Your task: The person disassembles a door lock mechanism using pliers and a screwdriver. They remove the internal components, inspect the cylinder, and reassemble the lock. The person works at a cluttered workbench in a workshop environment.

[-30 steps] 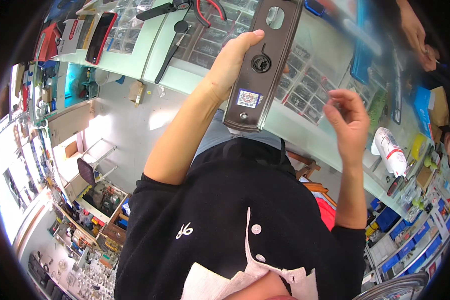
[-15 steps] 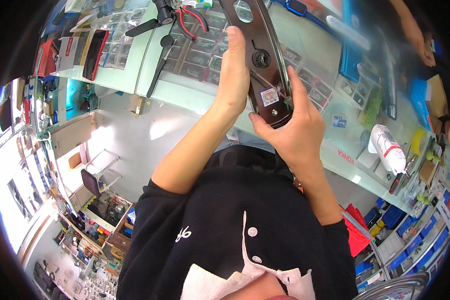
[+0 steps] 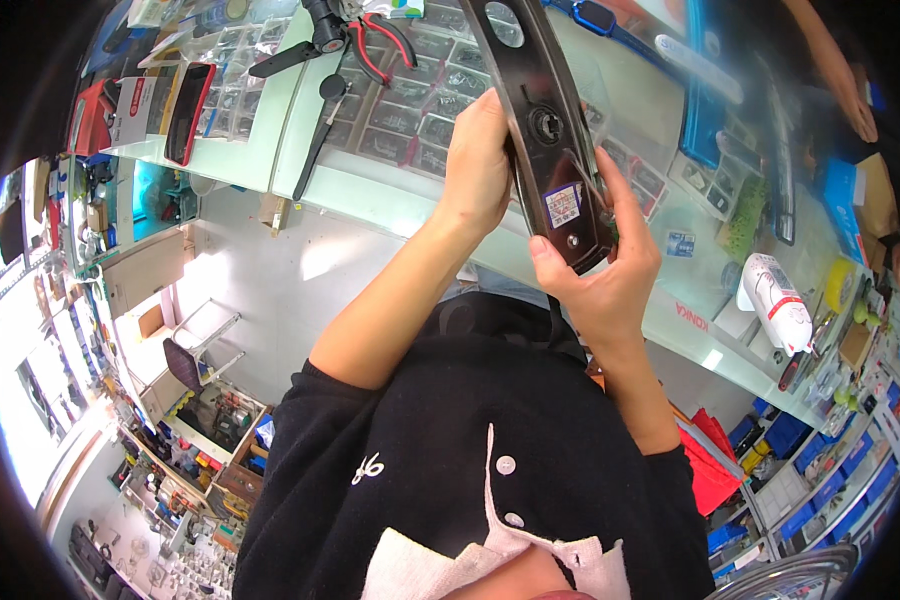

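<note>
A long dark brown door lock plate [image 3: 526, 80] is held up above the counter, slanting with its lower end toward me. It has an oval cut-out near the top, a round black fitting [image 3: 545, 123] in the middle, a small printed sticker [image 3: 562, 206] and a screw near the lower end. My left hand [image 3: 478, 165] is closed along its left edge, most fingers hidden behind it. Around the lower end, my right hand [image 3: 610, 270] grips with the thumb at the left corner and fingers along the right edge. A thin rod or wire lies across the plate near the sticker.
Red-handled pliers [image 3: 386, 45], a black clamp-like tool [image 3: 315, 40] and a red-edged phone [image 3: 188, 112] lie on the glass counter's left. Compartment boxes [image 3: 395, 130] sit below the plate. A white bottle [image 3: 775, 300] lies right. Another person's arm [image 3: 835, 75] reaches in far right.
The door lock plate has moved slightly right and toward me in both hands. My left thumb, earlier stretched up along the edge, is now lower and bent against it.
</note>
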Motion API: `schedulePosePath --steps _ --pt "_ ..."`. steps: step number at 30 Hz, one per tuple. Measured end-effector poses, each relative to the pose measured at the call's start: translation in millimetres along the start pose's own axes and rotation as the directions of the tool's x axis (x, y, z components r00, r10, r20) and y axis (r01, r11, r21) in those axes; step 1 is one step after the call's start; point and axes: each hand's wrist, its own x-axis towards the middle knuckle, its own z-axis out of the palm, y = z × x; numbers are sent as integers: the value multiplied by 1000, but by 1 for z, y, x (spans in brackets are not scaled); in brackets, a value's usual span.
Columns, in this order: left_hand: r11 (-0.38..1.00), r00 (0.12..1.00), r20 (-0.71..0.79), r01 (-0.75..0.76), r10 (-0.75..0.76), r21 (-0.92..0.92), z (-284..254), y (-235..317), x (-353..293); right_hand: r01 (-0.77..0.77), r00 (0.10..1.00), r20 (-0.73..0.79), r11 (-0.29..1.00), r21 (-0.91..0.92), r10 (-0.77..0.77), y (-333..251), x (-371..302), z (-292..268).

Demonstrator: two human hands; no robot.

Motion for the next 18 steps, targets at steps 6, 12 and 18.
schedulePosePath --steps 6,12,18 --pt "972 1000 -22 -5 10 235 -4 2 -3 82 996 36 993 -89 -79 -1 3 -6" --pt "925 958 -57 -256 283 282 -1 -12 -1 -127 992 1 970 206 130 -8 -2 3" --pt "928 956 16 -287 292 238 -2 -13 2 15 1000 -3 1000 27 -15 -9 -2 -5"
